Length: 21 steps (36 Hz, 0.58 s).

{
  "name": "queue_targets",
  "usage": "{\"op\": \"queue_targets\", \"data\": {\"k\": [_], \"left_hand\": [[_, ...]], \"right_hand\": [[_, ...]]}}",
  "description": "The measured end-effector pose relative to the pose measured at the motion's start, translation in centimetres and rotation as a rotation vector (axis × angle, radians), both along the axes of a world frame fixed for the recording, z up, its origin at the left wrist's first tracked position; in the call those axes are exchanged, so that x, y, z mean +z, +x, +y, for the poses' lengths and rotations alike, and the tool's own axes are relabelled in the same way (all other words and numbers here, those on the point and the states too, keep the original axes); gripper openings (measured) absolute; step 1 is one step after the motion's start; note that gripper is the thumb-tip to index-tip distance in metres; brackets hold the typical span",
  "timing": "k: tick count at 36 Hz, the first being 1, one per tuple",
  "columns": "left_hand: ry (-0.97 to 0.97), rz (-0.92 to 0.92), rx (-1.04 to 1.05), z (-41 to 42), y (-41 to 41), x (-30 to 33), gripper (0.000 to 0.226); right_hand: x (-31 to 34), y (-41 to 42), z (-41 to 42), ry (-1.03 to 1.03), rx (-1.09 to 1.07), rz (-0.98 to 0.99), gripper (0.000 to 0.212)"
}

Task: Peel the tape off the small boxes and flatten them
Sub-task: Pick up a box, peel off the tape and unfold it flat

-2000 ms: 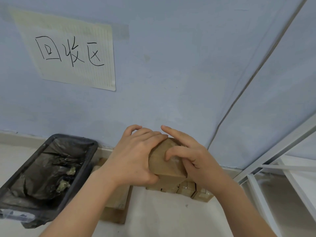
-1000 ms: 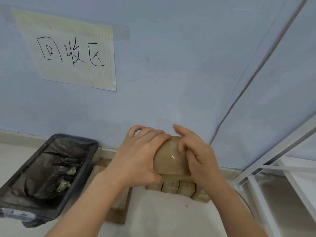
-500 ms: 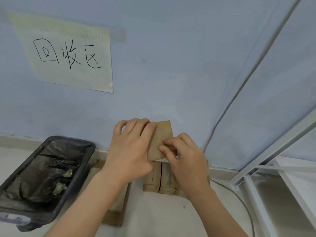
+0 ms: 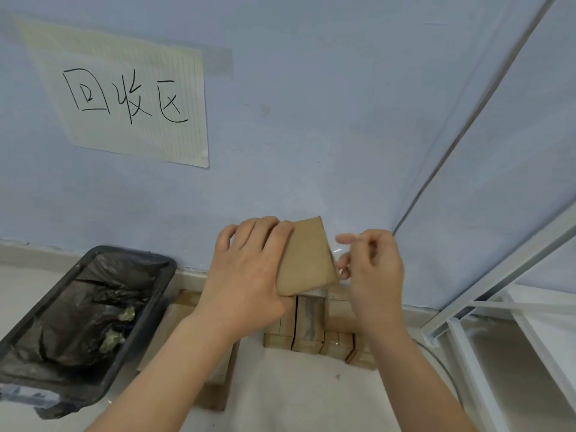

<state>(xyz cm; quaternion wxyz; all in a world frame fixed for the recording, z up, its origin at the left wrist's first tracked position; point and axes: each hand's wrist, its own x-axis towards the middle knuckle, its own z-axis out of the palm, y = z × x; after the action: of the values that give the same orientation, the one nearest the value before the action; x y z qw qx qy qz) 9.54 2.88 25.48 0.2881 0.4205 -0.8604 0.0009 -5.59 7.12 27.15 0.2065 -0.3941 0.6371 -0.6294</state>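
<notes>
One small cardboard box (image 4: 307,258) sits mid-frame, clamped in my left hand (image 4: 249,275). My right hand (image 4: 372,269) pinches clear tape (image 4: 338,249) at its right edge. Peeling step, I judge; next needs a steady pull away.

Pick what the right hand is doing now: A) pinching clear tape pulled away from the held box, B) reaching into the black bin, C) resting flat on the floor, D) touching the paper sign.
A: the right hand pinches a clear tape strip stretched off the edge of the small box, which the left hand grips.
</notes>
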Motion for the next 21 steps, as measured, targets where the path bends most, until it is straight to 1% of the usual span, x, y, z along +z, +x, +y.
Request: {"op": "queue_targets", "data": {"k": [5, 7, 9, 13, 16, 18, 20, 21], "left_hand": [[0.022, 0.041, -0.005, 0.2, -0.6, 0.0, 0.083], [0.036, 0.030, -0.001, 0.3, -0.8, -0.3, 0.087], [0.067, 0.009, 0.005, 0.5, -0.9, -0.5, 0.089], [0.128, -0.013, 0.006, 0.8, -1.3, -0.7, 0.094], [0.209, 0.025, 0.013, 1.2, -1.9, -0.4, 0.103], [0.236, 0.048, 0.028, 1.3, -2.3, -0.3, 0.107], [0.247, 0.043, 0.040, 1.3, -2.4, -0.3, 0.107], [0.250, 0.051, 0.043, 1.2, -2.4, -0.4, 0.105]], "right_hand": [[0.8, -0.6, 0.2, -0.031, 0.065, -0.490, 0.018], [1.1, -0.6, 0.3, -0.020, 0.097, -0.601, 0.015], [1.3, -0.7, 0.5, -0.017, 0.142, -0.599, 0.014], [1.4, -0.5, 0.8, -0.006, 0.238, -0.510, 0.021], [0.9, 0.0, 1.0, 0.034, 0.291, -0.389, 0.019], [0.8, 0.4, 1.0, 0.061, 0.320, -0.348, 0.018], [0.8, 0.6, 0.9, 0.080, 0.325, -0.372, 0.016], [0.8, 0.6, 0.8, 0.083, 0.316, -0.418, 0.015]]}}
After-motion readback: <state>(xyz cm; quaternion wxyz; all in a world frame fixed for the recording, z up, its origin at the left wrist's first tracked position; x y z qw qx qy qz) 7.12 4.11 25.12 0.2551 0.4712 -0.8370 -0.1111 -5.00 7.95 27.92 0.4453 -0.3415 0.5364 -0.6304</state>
